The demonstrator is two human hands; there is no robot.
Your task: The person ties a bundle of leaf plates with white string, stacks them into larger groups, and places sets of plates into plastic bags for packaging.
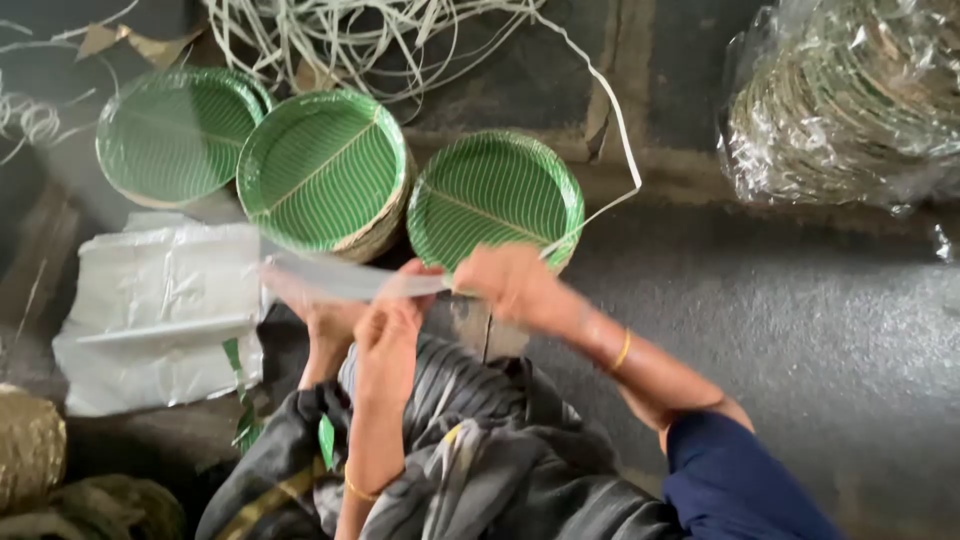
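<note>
- Far left: brownish bundle (28, 447) at the frame edge, kind unclear.
- Stack of clear plastic bags (160, 310) flat on the floor, just left of the hands.
- Above it, three stacks of green leaf-print plates in a row: left stack (175, 135), middle stack (325, 170) (tilted, overlapping the left one), right stack (495, 195).
- Tangle of white strapping (340, 35) behind the plates; one loose strand (625, 140) curves down twd the right hand.
- Left hand (390, 320), blurred, fingers closed on a clear plastic bag (350, 280) stretched out to the left, in front of mid and right stacks.
- Right hand (515, 285), blurred, closed at the bag's right end, just below the right stack; can't tell if it also pinches the strand.
- Grey-striped cloth (470, 450) over the lap below.
- Far right: wrapped bundle of plates (850, 95) in clear film, well apart.
</note>
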